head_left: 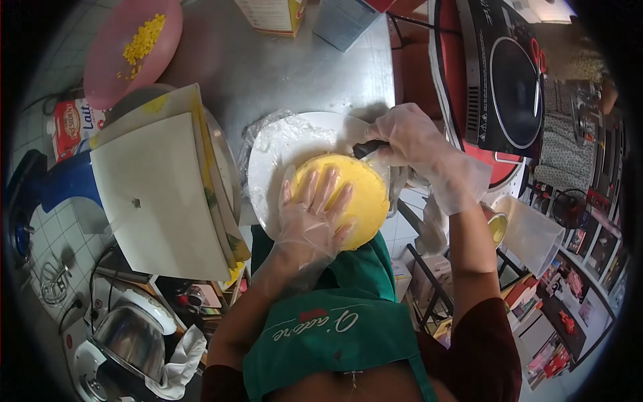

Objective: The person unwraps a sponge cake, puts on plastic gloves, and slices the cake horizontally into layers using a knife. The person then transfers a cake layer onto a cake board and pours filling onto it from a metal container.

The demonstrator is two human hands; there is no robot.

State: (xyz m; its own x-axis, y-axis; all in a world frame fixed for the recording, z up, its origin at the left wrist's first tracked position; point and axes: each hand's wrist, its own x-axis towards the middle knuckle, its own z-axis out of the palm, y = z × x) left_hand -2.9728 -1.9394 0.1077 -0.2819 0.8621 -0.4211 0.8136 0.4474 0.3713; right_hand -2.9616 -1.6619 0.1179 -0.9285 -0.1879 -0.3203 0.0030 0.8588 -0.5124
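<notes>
A round yellow cake (365,194) lies near the front edge of a white plate (264,164), with crumpled clear plastic wrap (271,124) at the plate's far left. Pressed flat on top of the cake, its fingers spread, is my left hand (311,218) in a clear plastic glove. My right hand (405,137), gloved the same way, is closed around a black-handled tool (368,149) at the cake's far right side. The tool's working end is hidden, so its kind does not show.
The plate rests on a metal table (288,74). At left stand a pale square board (157,201) and a pink bowl (110,47) with yellow bits. Cartons (274,13) stand at the back. A black induction cooker (499,87) is at right.
</notes>
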